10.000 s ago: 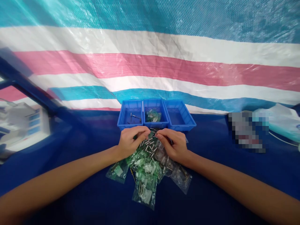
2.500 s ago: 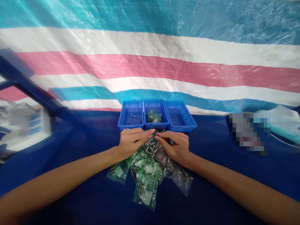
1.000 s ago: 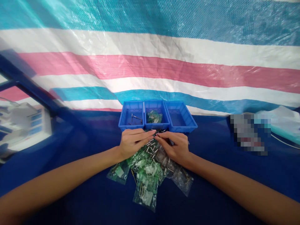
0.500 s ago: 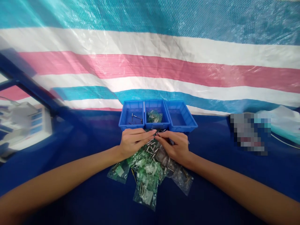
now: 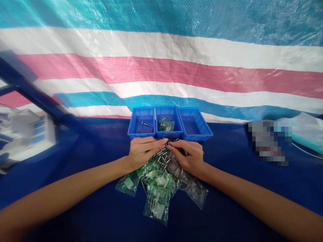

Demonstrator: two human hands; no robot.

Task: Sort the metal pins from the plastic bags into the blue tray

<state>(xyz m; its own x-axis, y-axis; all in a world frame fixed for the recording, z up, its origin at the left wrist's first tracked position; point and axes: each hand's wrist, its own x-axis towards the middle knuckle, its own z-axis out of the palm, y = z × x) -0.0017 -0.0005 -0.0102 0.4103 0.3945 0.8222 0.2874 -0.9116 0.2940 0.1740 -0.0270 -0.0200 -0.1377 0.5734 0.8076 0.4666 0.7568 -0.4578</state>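
Note:
A heap of small clear plastic bags holding green plugs and metal screws lies on the blue table, with loose screws on top. My left hand rests on the heap's far left, fingers pressed together and pointing right. From the right, my right hand meets it fingertip to fingertip in a pinch over the loose screws. What the fingers hold is too small to make out. Just beyond stand three blue bins: the left bin has a few screws, the middle bin green plugs, the right bin looks empty.
A striped tarp hangs close behind the bins. A white machine sits at the far left behind a blue frame bar. At the right lie a blurred object and a pale bag.
Almost nothing differs: both hands stay over the loose screws with fingertips together, shifting only slightly. The bags and bins have not moved.

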